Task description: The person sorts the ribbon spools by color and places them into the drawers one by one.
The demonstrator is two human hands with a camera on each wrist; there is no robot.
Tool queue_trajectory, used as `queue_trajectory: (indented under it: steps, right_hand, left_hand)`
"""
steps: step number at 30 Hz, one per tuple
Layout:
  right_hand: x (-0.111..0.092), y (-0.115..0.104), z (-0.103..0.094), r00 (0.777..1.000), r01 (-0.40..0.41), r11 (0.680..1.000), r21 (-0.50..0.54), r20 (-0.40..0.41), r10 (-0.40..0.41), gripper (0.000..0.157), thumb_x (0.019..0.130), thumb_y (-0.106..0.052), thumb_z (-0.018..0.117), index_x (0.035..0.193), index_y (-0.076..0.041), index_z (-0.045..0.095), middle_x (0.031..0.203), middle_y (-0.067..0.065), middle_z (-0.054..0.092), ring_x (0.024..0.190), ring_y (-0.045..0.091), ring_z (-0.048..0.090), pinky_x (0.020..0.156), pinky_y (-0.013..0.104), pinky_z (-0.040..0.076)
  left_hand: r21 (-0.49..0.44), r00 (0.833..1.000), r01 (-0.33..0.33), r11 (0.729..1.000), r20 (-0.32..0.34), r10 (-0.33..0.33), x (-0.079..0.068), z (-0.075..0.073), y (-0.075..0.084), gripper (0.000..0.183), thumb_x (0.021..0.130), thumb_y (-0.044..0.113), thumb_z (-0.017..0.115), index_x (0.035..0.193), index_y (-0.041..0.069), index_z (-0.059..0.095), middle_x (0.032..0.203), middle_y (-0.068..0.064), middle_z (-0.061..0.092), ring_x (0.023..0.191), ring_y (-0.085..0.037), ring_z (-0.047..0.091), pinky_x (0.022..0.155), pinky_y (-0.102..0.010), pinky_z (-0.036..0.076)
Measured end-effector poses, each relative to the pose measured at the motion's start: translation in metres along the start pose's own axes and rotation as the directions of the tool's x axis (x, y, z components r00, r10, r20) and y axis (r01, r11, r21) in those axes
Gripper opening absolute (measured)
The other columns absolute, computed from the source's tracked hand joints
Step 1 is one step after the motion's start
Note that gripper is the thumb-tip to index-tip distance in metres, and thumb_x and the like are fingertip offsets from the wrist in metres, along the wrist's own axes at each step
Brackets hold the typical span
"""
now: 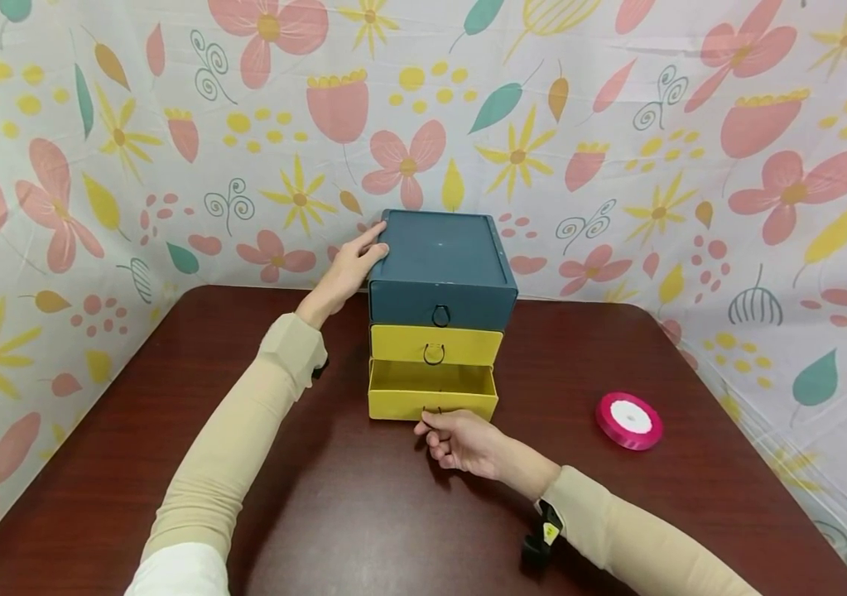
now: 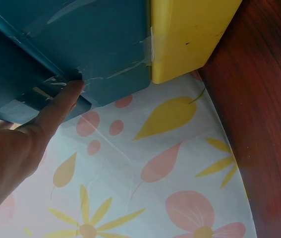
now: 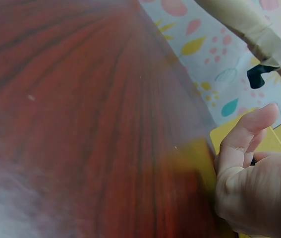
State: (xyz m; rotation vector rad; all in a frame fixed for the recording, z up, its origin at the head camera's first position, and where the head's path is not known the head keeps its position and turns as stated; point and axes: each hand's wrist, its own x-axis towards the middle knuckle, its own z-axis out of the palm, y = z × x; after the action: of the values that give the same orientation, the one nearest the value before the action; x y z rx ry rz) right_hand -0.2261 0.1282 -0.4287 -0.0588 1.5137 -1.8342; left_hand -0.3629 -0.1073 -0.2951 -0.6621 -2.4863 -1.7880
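A small drawer cabinet stands on the table, with a blue top section [image 1: 441, 248] above two yellow drawers. Its bottom yellow drawer [image 1: 393, 404] is pulled out, and the inside that shows is bare. My right hand [image 1: 468, 443] is at the front of that drawer, pinching its black pull loop between thumb and fingers; the loop is mostly hidden. My left hand [image 1: 348, 266] rests on the upper left edge of the blue section, fingers extended. In the left wrist view a finger [image 2: 63, 101] presses along the blue side. The middle yellow drawer [image 1: 401, 343] is closed, its ring hanging down.
A spool of pink ribbon [image 1: 629, 420] lies on the dark red-brown table [image 1: 334, 513], to the right of the cabinet. Behind the table hangs a white cloth [image 1: 423, 108] printed with flowers and leaves, close to the cabinet's back.
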Motion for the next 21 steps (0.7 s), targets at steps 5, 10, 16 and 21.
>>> queue_trajectory:
  steps: [5,10,16,21]
  right_hand:
    - [-0.005,0.004,0.002,1.000,-0.011,1.000,0.011,0.014,0.011,0.030,0.104,-0.024,0.043,0.089,-0.009,0.064,0.060,-0.008,0.055,0.051,0.003,0.049,0.047,0.014,0.039]
    - [-0.011,0.007,0.005,1.000,-0.025,0.999,0.020,0.019,0.025,0.029,0.104,-0.024,0.044,0.089,-0.009,0.064,0.060,-0.008,0.055,0.051,0.003,0.048,0.045,0.013,0.037]
    - [-0.017,0.013,0.006,0.999,-0.031,0.999,0.009,0.030,0.031,0.028,0.103,-0.025,0.045,0.090,-0.010,0.063,0.061,-0.009,0.055,0.051,0.002,0.048,0.044,0.013,0.036]
    - [-0.020,0.016,0.006,0.998,-0.036,0.999,0.002,0.048,0.036,0.027,0.103,-0.026,0.045,0.090,-0.010,0.063,0.060,-0.010,0.055,0.050,0.000,0.048,0.044,0.012,0.037]
  left_hand:
    - [0.005,1.000,-0.004,1.000,-0.002,0.004,0.000,0.000,0.000,0.057,0.103,0.039,0.043,0.155,0.026,0.024,0.159,-0.006,0.026,0.143,-0.027,0.033,0.116,-0.050,0.029]
    - [-0.002,1.000,-0.002,1.000,0.000,0.002,0.001,0.000,-0.001,0.057,0.103,0.038,0.043,0.155,0.026,0.024,0.158,-0.007,0.028,0.142,-0.027,0.034,0.115,-0.049,0.030]
    - [-0.004,1.000,-0.001,1.000,0.001,0.001,0.001,0.001,-0.001,0.057,0.103,0.038,0.042,0.155,0.026,0.024,0.159,-0.006,0.026,0.143,-0.027,0.033,0.115,-0.049,0.029]
    - [-0.010,1.000,0.004,1.000,0.003,-0.004,0.001,0.000,0.000,0.057,0.103,0.038,0.042,0.155,0.027,0.024,0.160,-0.004,0.023,0.144,-0.027,0.031,0.116,-0.049,0.029]
